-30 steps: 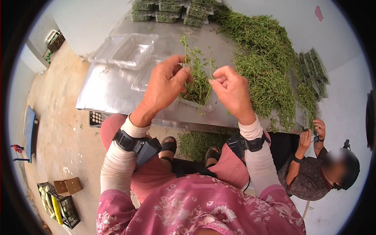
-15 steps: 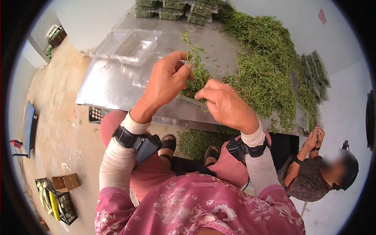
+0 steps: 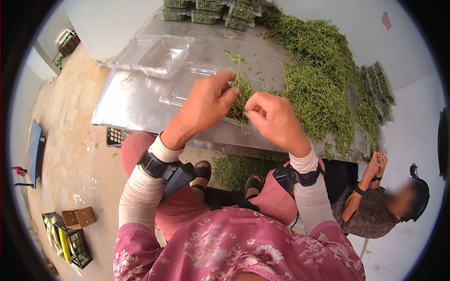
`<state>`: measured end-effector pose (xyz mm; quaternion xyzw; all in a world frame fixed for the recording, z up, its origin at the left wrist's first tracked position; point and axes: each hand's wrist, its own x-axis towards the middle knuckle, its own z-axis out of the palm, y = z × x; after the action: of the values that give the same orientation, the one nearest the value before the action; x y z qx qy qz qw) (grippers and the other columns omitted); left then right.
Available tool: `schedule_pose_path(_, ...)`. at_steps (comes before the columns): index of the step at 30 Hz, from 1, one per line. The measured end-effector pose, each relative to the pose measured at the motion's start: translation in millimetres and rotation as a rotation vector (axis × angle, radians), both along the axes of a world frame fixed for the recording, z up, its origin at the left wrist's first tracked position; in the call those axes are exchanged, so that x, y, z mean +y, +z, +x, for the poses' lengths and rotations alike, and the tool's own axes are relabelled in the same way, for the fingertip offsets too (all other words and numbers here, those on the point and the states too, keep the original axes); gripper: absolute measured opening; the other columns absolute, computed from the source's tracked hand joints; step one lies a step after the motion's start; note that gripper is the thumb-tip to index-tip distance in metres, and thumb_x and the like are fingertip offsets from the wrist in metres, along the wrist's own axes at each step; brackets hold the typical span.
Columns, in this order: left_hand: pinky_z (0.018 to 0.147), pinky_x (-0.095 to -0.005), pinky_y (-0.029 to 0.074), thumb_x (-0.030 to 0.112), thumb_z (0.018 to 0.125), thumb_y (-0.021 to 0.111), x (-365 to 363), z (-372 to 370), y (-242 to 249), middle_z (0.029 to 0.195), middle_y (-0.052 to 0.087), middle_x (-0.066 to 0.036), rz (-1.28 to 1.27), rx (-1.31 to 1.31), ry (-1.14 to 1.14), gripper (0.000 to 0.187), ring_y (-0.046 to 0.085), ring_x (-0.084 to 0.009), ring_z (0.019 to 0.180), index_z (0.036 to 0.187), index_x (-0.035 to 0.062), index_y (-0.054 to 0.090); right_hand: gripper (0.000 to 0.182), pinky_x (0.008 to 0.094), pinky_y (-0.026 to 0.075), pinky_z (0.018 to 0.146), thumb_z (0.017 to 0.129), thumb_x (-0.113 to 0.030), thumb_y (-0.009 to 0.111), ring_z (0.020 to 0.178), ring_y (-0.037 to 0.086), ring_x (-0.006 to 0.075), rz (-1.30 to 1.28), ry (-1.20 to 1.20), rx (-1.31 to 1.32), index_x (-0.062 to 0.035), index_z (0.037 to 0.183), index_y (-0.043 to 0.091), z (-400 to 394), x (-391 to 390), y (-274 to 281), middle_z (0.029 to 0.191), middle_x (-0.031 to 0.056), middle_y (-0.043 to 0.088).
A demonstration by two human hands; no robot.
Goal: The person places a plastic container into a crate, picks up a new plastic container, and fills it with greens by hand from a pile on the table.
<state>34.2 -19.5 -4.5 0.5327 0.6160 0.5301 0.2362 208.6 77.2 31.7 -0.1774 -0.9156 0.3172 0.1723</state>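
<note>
My left hand (image 3: 206, 103) pinches a leafy green sprig (image 3: 240, 77) between thumb and fingers, above the near edge of the metal table. Close on its right, my right hand (image 3: 276, 119) has thumb and fingertips pressed together; whatever they may hold is too small to make out. Beneath both hands sits an open clear plastic box with greens in it, mostly hidden, its lid (image 3: 180, 91) folded out to the left. Behind that lies another open clear box (image 3: 164, 56). A large heap of loose greens (image 3: 318, 89) spreads to the right of my right hand.
Filled boxes (image 3: 205, 17) are stacked at the table's (image 3: 117, 103) far edge, and more (image 3: 377, 89) stand on the right. A co-worker (image 3: 370, 206) sits at the right with hands together. On the floor, a black crate (image 3: 77, 248) holds long vegetables.
My left hand has shifted slightly right and down with the sprig. My right hand has moved a little to the right, its fingers now drawn closer together.
</note>
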Motion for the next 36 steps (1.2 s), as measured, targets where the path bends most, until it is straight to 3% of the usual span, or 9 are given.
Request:
schedule_pose_path(2,0.060,-0.0323,0.051,0.010,0.095,0.060,0.5,1.0,-4.0,0.075,0.069,-0.013,0.025,0.177,0.036,0.035,0.063,-0.0168,0.062,0.126,-0.0059,0.055,0.004,0.0406,0.049,0.068,0.084,-0.002,0.062,0.075,0.063,0.0329,-0.062,-0.074,-0.007,-0.0001,0.087,0.062,0.7,1.2,3.1,0.081,0.0156,0.062)
schedule_pose_path(5,0.063,-0.0349,0.051,0.008,0.093,0.061,1.1,3.5,-6.2,0.072,0.068,-0.016,0.054,0.246,0.082,0.035,0.065,-0.0199,0.065,0.125,-0.0035,0.056,0.006,0.0398,0.050,0.070,0.084,-0.002,0.062,0.076,0.063,0.0329,-0.048,-0.088,-0.014,-0.0005,0.090,0.064,2.9,4.2,5.8,0.083,0.0159,0.063)
schedule_pose_path(10,0.064,-0.0323,0.051,0.008,0.095,0.059,1.9,3.1,-4.2,0.076,0.069,-0.015,0.075,0.165,0.113,0.033,0.066,-0.0183,0.068,0.126,-0.0030,0.055,0.015,0.0434,0.048,0.072,0.082,0.000,0.060,0.079,0.062,0.0357,0.161,0.120,0.027,-0.0032,0.093,0.069,2.7,7.4,-3.5,0.086,0.0148,0.063)
schedule_pose_path(16,0.065,-0.0307,0.051,0.007,0.097,0.058,0.4,0.6,2.5,0.078,0.070,-0.015,0.056,0.137,0.111,0.030,0.065,-0.0161,0.069,0.125,-0.0031,0.055,0.015,0.0454,0.043,0.074,0.081,-0.001,0.061,0.083,0.060,0.0363,0.360,0.175,-0.144,-0.0055,0.091,0.071,-5.4,3.6,-1.5,0.087,0.0140,0.062)
schedule_pose_path(19,0.066,-0.0288,0.053,0.009,0.098,0.057,0.3,-1.6,2.9,0.082,0.070,-0.012,0.036,0.037,0.111,0.028,0.066,-0.0141,0.072,0.124,-0.0027,0.055,0.014,0.0449,0.045,0.073,0.081,-0.001,0.061,0.083,0.062,0.0365,0.350,0.196,-0.164,-0.0053,0.090,0.070,-8.7,8.7,-6.4,0.086,0.0141,0.062)
schedule_pose_path(22,0.067,-0.0272,0.054,0.010,0.100,0.056,1.0,-4.9,2.9,0.085,0.071,-0.010,0.060,-0.037,0.128,0.026,0.066,-0.0127,0.075,0.123,-0.0023,0.056,0.011,0.0410,0.046,0.065,0.081,-0.001,0.062,0.074,0.063,0.0350,0.192,0.163,0.014,-0.0048,0.088,0.069,-11.0,15.0,-14.2,0.083,0.0154,0.063)
schedule_pose_path(28,0.070,-0.0265,0.054,0.011,0.100,0.055,1.8,-4.9,2.9,0.086,0.071,-0.009,0.077,-0.126,0.126,0.025,0.066,-0.0125,0.078,0.121,-0.0033,0.056,0.010,0.0268,0.042,0.055,0.086,-0.005,0.065,0.058,0.053,0.0104,-0.209,-0.197,0.100,-0.0002,0.095,0.067,-10.3,26.9,-15.4,0.069,0.0026,0.059)
schedule_pose_path(31,0.071,-0.0266,0.053,0.011,0.101,0.055,2.0,-1.4,0.2,0.085,0.071,-0.009,0.065,-0.118,0.104,0.025,0.067,-0.0124,0.078,0.121,-0.0038,0.056,0.014,0.0240,0.041,0.056,0.087,-0.006,0.065,0.063,0.049,0.0045,-0.378,-0.205,0.158,0.0028,0.098,0.067,-8.5,27.3,-10.2,0.071,-0.0036,0.056)
schedule_pose_path(36,0.068,-0.0286,0.053,0.008,0.098,0.056,4.0,6.4,-4.5,0.083,0.071,-0.011,0.050,-0.024,0.105,0.021,0.067,-0.0137,0.075,0.115,-0.0027,0.060,0.015,0.0238,0.042,0.058,0.087,-0.007,0.065,0.065,0.050,0.0051,-0.442,-0.231,0.109,0.0044,0.096,0.067,-9.7,25.3,-7.7,0.074,-0.0015,0.062)
